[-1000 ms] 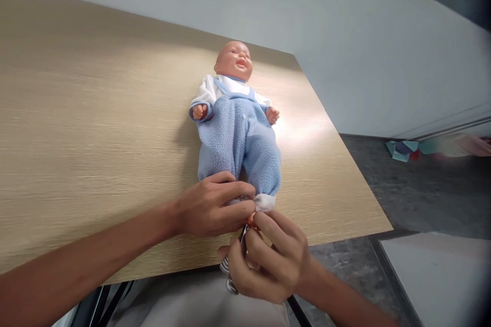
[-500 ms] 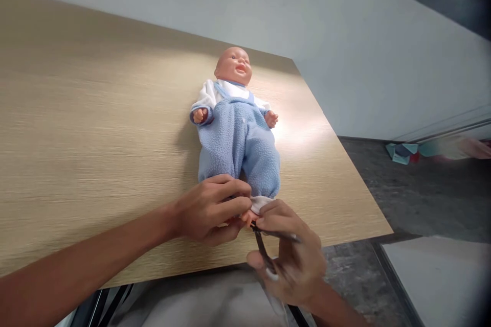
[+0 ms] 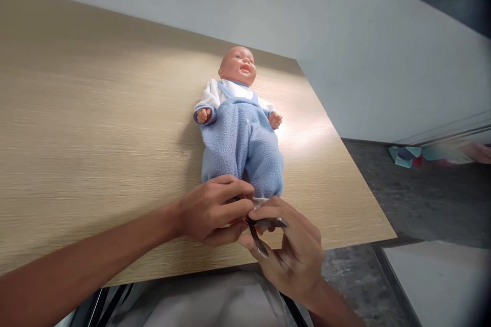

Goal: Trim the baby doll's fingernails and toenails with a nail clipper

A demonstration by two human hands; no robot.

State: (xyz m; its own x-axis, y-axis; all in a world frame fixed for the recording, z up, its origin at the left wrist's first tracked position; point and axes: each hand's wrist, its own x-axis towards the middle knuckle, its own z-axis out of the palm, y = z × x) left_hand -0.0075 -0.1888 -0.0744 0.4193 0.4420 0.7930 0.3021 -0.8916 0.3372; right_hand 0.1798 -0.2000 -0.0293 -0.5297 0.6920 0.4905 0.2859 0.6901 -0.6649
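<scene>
A baby doll (image 3: 233, 133) in blue fleece overalls and a white top lies on its back, its head away from me. My left hand (image 3: 215, 210) is closed around one of the doll's feet at the near end of the legs. Between thumb and fingers, my right hand (image 3: 297, 245) grips dark metal nail clippers (image 3: 259, 239), their two arms spread in a V. The clippers' jaws are at the toes of the held foot, which my fingers mostly hide. A bit of white cuff (image 3: 261, 201) shows above my right fingers.
The doll rests on a light wood table (image 3: 107, 127), its near edge just below my hands. A pale wall (image 3: 268, 10) stands behind it. Off to the right, colourful items (image 3: 404, 156) lie on the dark floor (image 3: 383, 189).
My right hand and the clippers have shifted slightly left and up, closer to my left fingers. The toes seen before are now mostly covered. My left hand keeps its hold.
</scene>
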